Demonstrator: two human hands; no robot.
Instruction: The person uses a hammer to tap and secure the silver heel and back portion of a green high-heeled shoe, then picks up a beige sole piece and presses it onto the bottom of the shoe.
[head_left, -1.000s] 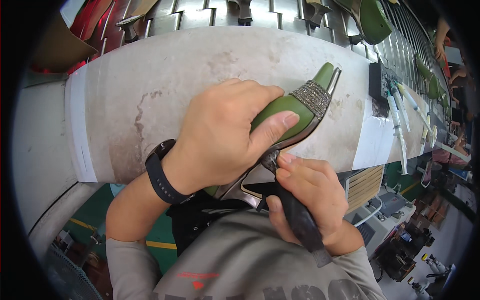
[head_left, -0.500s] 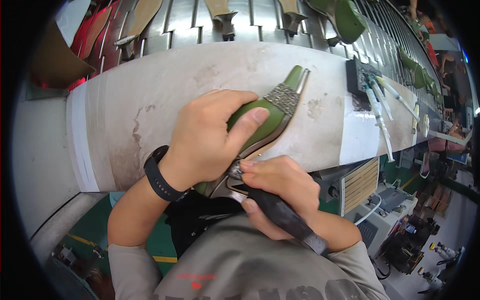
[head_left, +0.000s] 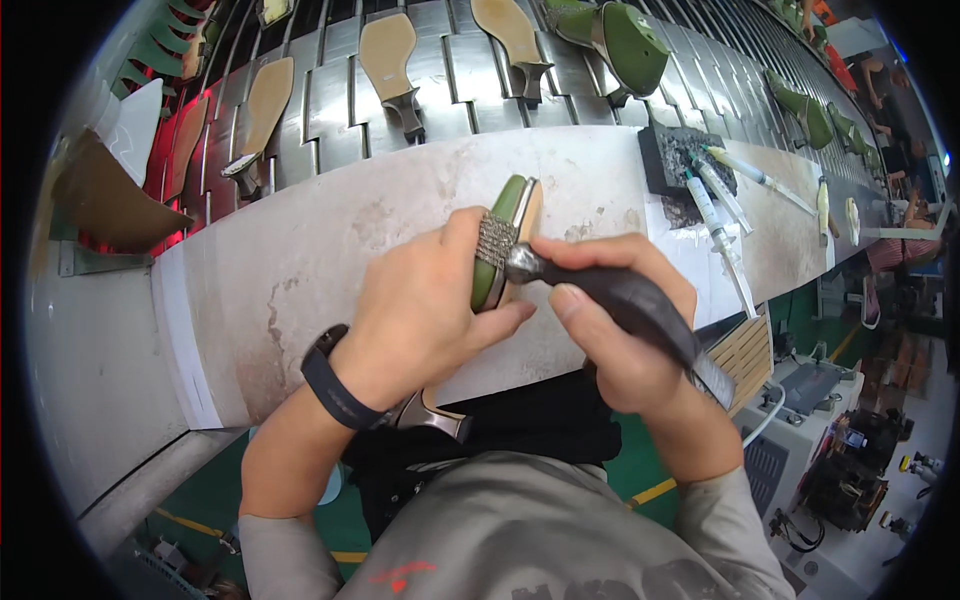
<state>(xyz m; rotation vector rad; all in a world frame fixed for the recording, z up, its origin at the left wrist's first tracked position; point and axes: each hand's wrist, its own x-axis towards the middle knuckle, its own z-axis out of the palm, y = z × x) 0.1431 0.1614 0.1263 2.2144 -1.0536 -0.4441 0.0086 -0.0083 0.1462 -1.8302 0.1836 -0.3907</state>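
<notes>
My left hand (head_left: 415, 295) grips a green high-heeled shoe (head_left: 486, 278) tilted on its side, toe away from me. A grey textured band (head_left: 495, 240) crosses the shoe near its toe. The shiny heel (head_left: 435, 415) shows below my left wrist, while the middle of the shoe is hidden behind that hand. My right hand (head_left: 640, 372) is closed round the dark handle of a hammer (head_left: 640, 305). Its rounded metal head touches or nearly touches the sole edge beside the band; contact cannot be made out exactly.
A stained pale worktable (head_left: 330, 240) lies beneath my hands. A black foam block (head_left: 665, 160) with several syringes (head_left: 712, 225) stands at the right. Beyond the table, a metal slatted conveyor (head_left: 450, 65) carries several soles and shoes. A wooden slatted panel (head_left: 745, 365) sits at the lower right.
The hammer head has moved from the heel end up to the textured band near the toe. My left hand has turned the shoe more upright and further onto its side.
</notes>
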